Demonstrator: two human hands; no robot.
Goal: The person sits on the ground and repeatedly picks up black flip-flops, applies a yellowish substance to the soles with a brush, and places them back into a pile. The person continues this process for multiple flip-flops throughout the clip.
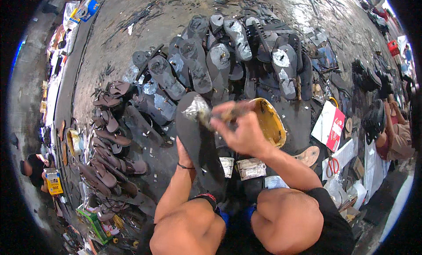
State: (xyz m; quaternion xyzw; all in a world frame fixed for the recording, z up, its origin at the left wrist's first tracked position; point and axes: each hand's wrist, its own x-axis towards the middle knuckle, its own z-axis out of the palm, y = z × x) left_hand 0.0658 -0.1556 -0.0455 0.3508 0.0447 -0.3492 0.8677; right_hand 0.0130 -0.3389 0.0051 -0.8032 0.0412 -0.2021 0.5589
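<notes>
A long dark shoe sole (193,134) stands tilted up in front of me, with a wet, whitish smear near its top end. My left hand (183,154) grips it from behind along its left edge; most of those fingers are hidden by the sole. Closed round a brush (205,117), my right hand (246,129) holds the bristle end against the smear; the brush is blurred by motion. Just beyond the right wrist is a round tub (269,123) with yellowish glue coating its inside.
Several dark soles (193,61) with whitish patches lie heaped ahead. Brown sandals (112,145) are piled at the left. To the right are red-handled scissors (332,167), a red and white carton (329,125) and a tan insole (307,156). Another person (395,136) sits at the far right.
</notes>
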